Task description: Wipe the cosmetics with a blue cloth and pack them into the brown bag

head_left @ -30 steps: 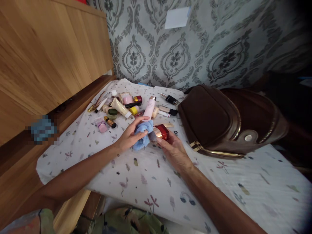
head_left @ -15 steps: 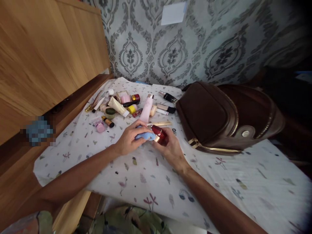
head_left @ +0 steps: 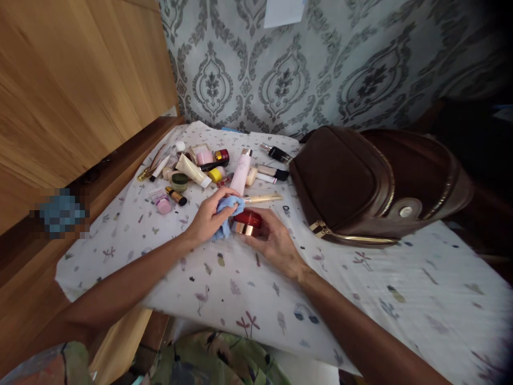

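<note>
My right hand (head_left: 274, 239) grips a red cosmetic jar (head_left: 249, 216) with a gold band, tilted above the cloth-covered table. In my left hand (head_left: 207, 216) is a crumpled light-blue cloth (head_left: 225, 223), bunched between thumb and fingers close against the jar's left side. Whether the cloth touches the jar I cannot tell. Just beyond my hands lie a pink tube (head_left: 241, 174) with a silvery cap and a slim pale-gold item (head_left: 264, 198).
Cosmetics lie scattered toward the back left, among them a cream tube (head_left: 193, 171), a green-lidded jar (head_left: 179, 182) and a black-and-gold bottle (head_left: 176, 196). A large brown leather bag (head_left: 340, 187) stands at right. A wooden cabinet (head_left: 88, 80) borders the left, a patterned wall (head_left: 240, 69) the back.
The jar has turned in my right hand, so its gold band now faces me, low down. My left hand with the cloth has drawn slightly left, and more cloth hangs below the fingers.
</note>
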`<action>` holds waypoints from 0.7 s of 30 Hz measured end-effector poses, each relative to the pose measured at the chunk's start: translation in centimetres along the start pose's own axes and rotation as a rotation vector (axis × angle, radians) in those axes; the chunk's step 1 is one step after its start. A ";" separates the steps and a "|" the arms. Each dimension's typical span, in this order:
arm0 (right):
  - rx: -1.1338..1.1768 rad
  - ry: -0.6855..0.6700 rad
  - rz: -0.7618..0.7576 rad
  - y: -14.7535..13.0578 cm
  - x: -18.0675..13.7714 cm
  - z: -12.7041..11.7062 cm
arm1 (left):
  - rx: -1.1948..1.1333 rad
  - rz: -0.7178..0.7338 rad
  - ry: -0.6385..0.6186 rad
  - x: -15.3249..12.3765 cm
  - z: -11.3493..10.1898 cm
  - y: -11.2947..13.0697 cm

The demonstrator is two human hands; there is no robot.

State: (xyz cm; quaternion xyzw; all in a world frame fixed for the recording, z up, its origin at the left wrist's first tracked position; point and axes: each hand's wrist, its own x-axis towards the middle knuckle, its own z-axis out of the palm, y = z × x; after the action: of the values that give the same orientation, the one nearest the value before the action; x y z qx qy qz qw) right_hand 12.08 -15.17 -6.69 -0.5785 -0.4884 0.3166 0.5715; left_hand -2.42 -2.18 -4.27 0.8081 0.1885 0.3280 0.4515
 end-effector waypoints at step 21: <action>0.535 -0.035 0.277 -0.8 0.6 -0.5 | -0.201 -0.150 -0.033 0.6 -0.3 -0.3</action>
State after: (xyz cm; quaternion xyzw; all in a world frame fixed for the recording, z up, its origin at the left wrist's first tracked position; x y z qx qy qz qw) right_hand 12.53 -14.93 -5.72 -0.4631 -0.3137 0.5189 0.6465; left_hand -2.18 -1.51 -4.19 0.7475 0.2072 0.2973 0.5567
